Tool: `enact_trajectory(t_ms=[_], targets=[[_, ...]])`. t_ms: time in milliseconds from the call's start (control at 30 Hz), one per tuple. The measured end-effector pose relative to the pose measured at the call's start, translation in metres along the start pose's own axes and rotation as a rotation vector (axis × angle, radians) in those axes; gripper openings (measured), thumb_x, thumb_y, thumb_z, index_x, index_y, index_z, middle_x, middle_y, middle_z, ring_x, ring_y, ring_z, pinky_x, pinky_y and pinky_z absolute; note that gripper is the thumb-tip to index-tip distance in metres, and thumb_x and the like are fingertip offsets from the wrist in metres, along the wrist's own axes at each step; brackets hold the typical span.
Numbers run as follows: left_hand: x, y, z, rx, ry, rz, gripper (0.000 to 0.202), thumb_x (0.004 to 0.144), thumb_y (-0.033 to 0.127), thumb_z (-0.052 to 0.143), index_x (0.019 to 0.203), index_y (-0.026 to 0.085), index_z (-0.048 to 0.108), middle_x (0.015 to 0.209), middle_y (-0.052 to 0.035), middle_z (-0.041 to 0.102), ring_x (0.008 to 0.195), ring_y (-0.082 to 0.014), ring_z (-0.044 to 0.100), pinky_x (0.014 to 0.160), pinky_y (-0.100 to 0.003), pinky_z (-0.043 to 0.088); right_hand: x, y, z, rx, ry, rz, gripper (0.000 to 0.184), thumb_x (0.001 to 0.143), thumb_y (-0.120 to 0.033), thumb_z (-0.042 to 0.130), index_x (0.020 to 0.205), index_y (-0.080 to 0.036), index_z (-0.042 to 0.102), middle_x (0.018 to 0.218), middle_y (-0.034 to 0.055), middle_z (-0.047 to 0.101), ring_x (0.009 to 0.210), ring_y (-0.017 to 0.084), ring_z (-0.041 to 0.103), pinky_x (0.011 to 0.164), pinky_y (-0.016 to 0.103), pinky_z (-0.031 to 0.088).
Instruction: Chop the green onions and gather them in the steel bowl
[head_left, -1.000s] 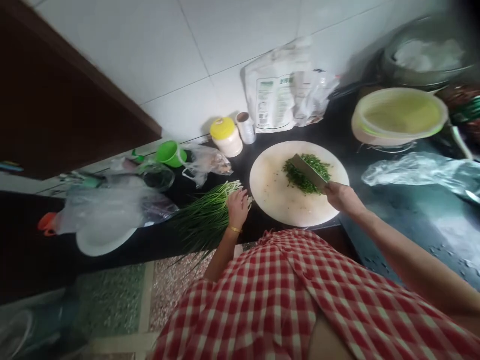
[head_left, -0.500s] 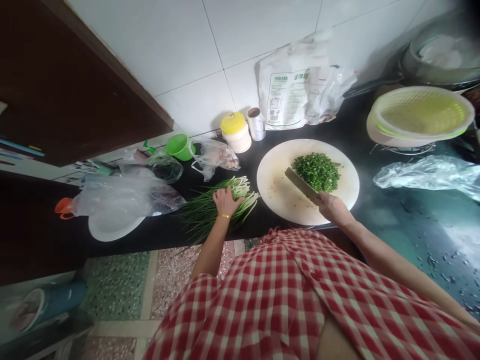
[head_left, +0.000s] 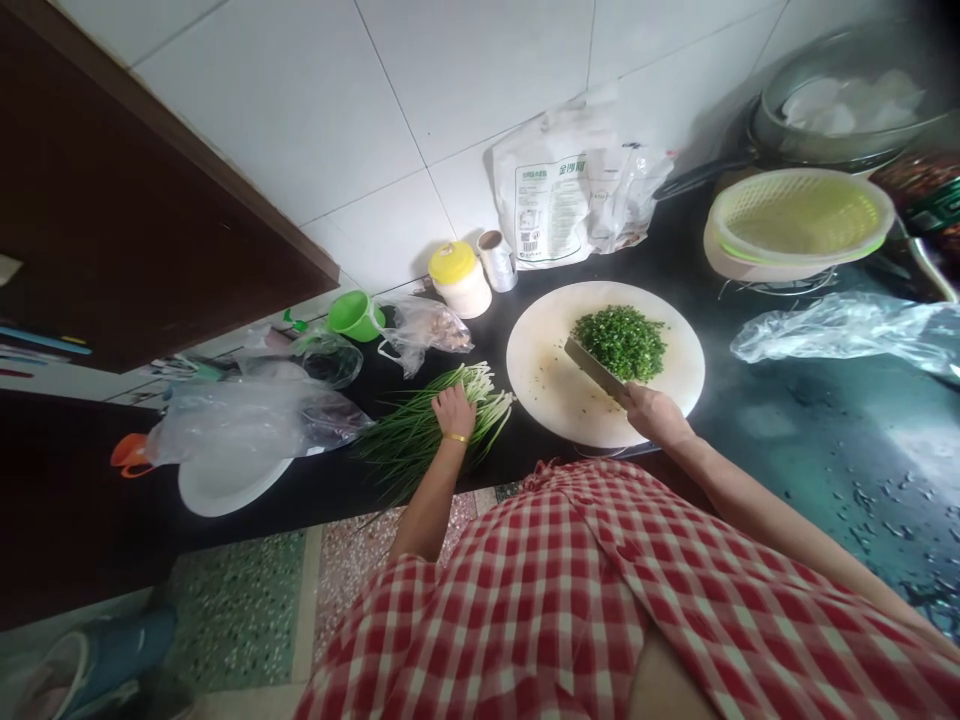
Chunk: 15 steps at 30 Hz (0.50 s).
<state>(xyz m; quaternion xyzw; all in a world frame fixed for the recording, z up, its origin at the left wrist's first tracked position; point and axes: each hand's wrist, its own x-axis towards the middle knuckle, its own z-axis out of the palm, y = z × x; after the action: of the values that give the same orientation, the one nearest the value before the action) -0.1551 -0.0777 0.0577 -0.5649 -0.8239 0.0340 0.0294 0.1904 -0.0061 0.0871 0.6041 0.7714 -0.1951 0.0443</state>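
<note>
My left hand [head_left: 454, 411] is closed around the white-ended part of a bunch of spring onions [head_left: 409, 435], which lies on the dark counter with its green tops fanned out to the left. In my right hand [head_left: 658, 414] is the handle of a cleaver [head_left: 595, 369]. Its blade points up and left over the round white cutting board [head_left: 536, 345], along the lower left edge of a heap of chopped greens [head_left: 624, 340]. Small green bits are scattered on the board left of the blade.
Behind the onions are a plastic bag [head_left: 431, 330], a green cup [head_left: 355, 315], a yellow-lidded jar [head_left: 463, 283] and a roll of plastic film [head_left: 498, 262]. At right stand a colander [head_left: 799, 225] and a crumpled plastic bag [head_left: 847, 328]. A white plate [head_left: 225, 487] sits left.
My left hand's spread fingers have drawn together on the spring onions. My right hand still holds the cleaver beside the heap. The view has shifted slightly.
</note>
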Motion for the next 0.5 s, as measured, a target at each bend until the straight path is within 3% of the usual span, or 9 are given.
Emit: enact_trajectory(t_ms=[133, 267, 433, 500], targets=[[0.004, -0.009, -0.005, -0.006, -0.016, 0.043, 0.023, 0.084, 0.029, 0.045, 0.095, 0.014, 0.058, 0.099, -0.0147, 0.060, 0.102, -0.0271, 0.051, 0.095, -0.043, 0.031, 0.000, 0.001, 0.000, 0.009, -0.009, 0.003, 0.026, 0.092, -0.029, 0.034, 0.097, -0.016, 0.056, 0.089, 0.0132, 0.067, 0.079, 0.023, 0.062, 0.062, 0.029, 0.036], [0.009, -0.027, -0.016, -0.133, 0.016, 0.006, 0.021, 0.083, 0.026, 0.042, 0.094, 0.015, 0.057, 0.098, -0.0133, 0.063, 0.102, -0.0249, 0.055, 0.102, -0.043, 0.027, 0.002, 0.004, 0.000, 0.030, 0.002, 0.010, 0.027, 0.091, -0.029, 0.035, 0.097, -0.015, 0.057, 0.088, 0.0134, 0.067, 0.079, 0.023, 0.062, 0.062, 0.029, 0.037], [0.023, -0.065, -0.040, -0.585, -0.040, -0.121, 0.028, 0.080, 0.030, 0.044, 0.102, 0.015, 0.054, 0.087, -0.0089, 0.067, 0.085, -0.0218, 0.062, 0.083, -0.035, 0.044, 0.002, 0.003, 0.002, 0.048, 0.030, -0.017, 0.025, 0.090, -0.027, 0.036, 0.095, -0.017, 0.059, 0.081, 0.0117, 0.067, 0.075, 0.023, 0.062, 0.063, 0.030, 0.038], [0.028, -0.086, -0.057, -0.817, 0.010, -0.179, 0.029, 0.078, 0.033, 0.046, 0.099, 0.015, 0.054, 0.076, -0.0045, 0.067, 0.077, -0.0189, 0.062, 0.077, -0.033, 0.046, 0.002, 0.003, 0.001, 0.043, 0.034, -0.019, 0.025, 0.089, -0.026, 0.036, 0.095, -0.017, 0.059, 0.080, 0.0112, 0.066, 0.075, 0.023, 0.062, 0.063, 0.030, 0.038]])
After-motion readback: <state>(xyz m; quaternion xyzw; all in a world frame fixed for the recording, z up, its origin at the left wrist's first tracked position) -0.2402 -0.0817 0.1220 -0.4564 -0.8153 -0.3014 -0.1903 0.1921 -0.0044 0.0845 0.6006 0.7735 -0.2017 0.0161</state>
